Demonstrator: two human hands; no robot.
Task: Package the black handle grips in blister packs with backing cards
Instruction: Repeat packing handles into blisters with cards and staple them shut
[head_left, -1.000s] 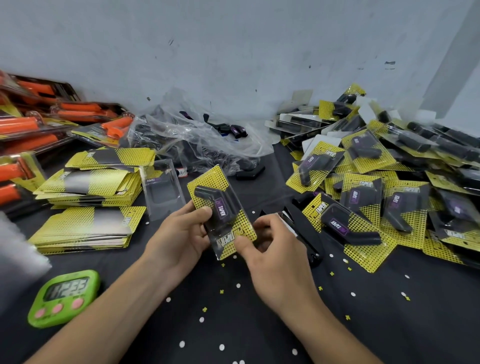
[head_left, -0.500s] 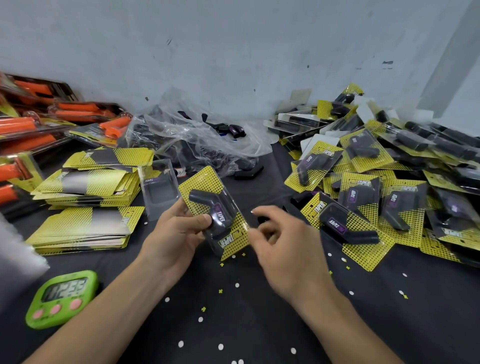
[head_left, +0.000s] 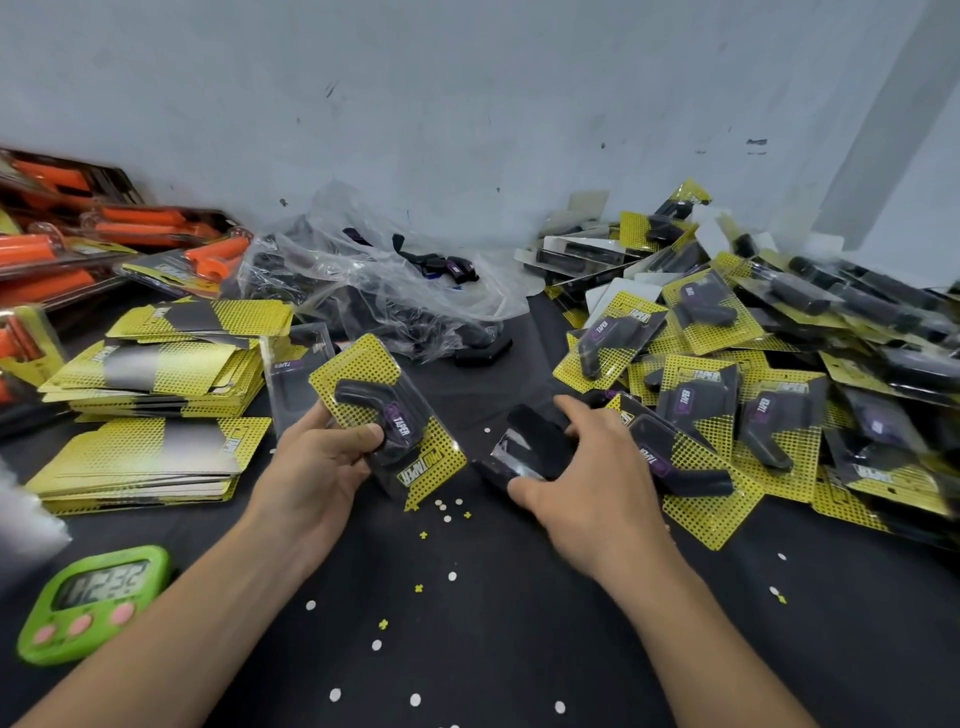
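Two hands over dark table (head_left: 493, 639). Left hand (head_left: 317, 467) grips blister pack (head_left: 415, 441) at lower left edge, thumb across clear shell. Black handle grip (head_left: 363, 397) sits inside, yellow backing card (head_left: 353, 364) behind; pack tilted, held above table. Right hand (head_left: 592, 483) curled round black tool (head_left: 535, 447) lying on table just beside pack. Finished packs (head_left: 727, 395) heaped right; loose cards (head_left: 156, 364) stacked left; green timer (head_left: 93, 603) near left forearm.

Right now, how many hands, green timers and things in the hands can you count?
Hands: 2, the left hand and the right hand
Green timer: 1
Pack in the left hand: 1
Black tool in the right hand: 1
Total: 5
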